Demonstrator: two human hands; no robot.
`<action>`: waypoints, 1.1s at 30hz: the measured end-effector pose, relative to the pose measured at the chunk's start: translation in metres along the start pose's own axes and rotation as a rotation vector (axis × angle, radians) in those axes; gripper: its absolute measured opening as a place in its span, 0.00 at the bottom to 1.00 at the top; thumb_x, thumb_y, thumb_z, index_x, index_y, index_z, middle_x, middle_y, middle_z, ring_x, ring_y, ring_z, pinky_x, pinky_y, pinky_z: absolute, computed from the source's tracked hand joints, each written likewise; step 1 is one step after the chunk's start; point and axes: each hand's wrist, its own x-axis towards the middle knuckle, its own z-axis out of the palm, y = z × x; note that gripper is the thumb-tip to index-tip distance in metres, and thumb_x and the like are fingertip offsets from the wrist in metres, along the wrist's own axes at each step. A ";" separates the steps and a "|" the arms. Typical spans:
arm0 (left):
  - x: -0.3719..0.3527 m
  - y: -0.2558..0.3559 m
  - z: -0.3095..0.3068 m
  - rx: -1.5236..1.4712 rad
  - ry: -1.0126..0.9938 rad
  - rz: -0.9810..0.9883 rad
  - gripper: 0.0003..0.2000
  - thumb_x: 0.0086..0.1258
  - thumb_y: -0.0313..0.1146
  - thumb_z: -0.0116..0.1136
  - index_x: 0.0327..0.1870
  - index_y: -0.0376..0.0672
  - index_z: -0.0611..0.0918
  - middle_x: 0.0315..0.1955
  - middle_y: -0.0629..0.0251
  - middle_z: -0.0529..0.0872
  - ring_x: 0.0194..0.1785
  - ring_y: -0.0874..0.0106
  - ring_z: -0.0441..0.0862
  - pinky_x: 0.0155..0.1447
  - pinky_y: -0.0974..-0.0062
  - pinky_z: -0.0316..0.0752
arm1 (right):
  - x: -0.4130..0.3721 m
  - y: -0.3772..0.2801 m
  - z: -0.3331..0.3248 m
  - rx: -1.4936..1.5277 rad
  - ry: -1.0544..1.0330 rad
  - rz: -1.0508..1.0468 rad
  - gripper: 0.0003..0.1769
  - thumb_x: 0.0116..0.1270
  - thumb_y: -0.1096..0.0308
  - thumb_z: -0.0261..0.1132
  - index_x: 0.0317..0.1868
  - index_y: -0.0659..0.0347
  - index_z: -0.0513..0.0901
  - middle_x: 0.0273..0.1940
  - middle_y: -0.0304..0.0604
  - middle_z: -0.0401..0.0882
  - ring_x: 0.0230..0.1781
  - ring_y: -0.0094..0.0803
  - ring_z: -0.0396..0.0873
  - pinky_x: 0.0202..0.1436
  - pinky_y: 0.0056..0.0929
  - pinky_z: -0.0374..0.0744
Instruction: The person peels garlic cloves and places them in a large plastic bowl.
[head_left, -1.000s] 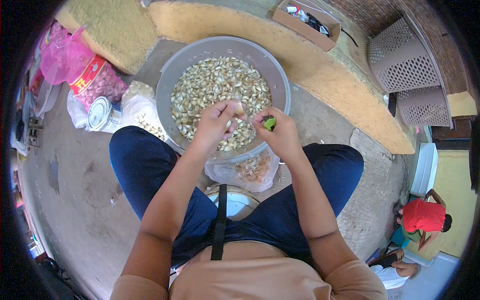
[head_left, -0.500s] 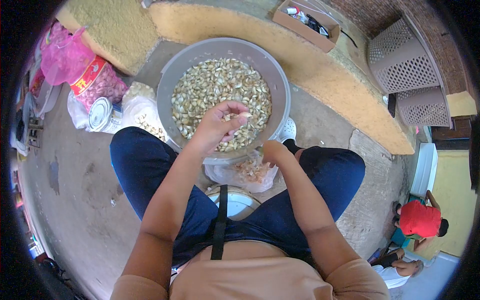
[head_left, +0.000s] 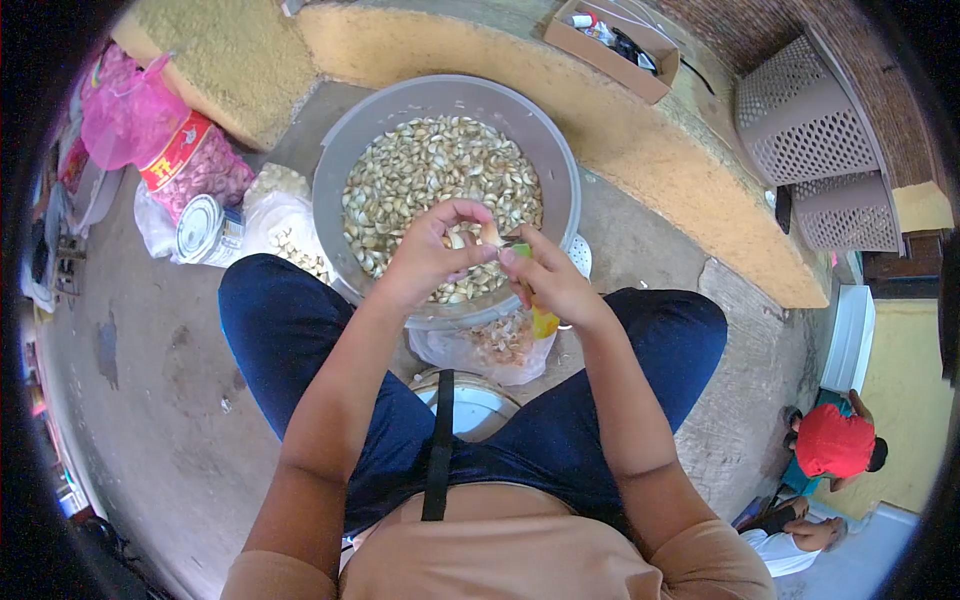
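Note:
Above a large grey tub (head_left: 335,215), my left hand (head_left: 432,255) pinches a pale garlic clove (head_left: 489,233) between thumb and fingertips. My right hand (head_left: 555,283) is closed round a small knife with a yellow-green handle (head_left: 544,322), its blade end meeting the clove. The blade itself barely shows. Many garlic cloves (head_left: 440,160) fill the tub below both hands, apparently in water. Papery peelings (head_left: 505,338) lie on a clear plastic bag just in front of the tub, under my wrists.
Left of the tub are a white bag with peeled cloves (head_left: 290,245), a tin can (head_left: 200,228) and a pink net sack (head_left: 205,170). A low yellow wall (head_left: 660,180) curves behind, bearing a cardboard box (head_left: 610,55). Two people, one in a red shirt (head_left: 838,441), are at far right.
My right hand has risen from the tub's near rim to meet my left hand, bringing the knife to the clove. My left hand stays nearly in place.

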 end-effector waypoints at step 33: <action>0.002 -0.008 -0.011 -0.329 -0.208 -0.164 0.11 0.58 0.30 0.59 0.40 0.38 0.75 0.25 0.73 0.75 0.18 0.88 0.63 0.16 0.92 0.57 | -0.002 -0.001 -0.003 -0.320 0.043 -0.314 0.12 0.60 0.62 0.59 0.33 0.65 0.73 0.21 0.35 0.68 0.24 0.18 0.64 0.27 0.21 0.65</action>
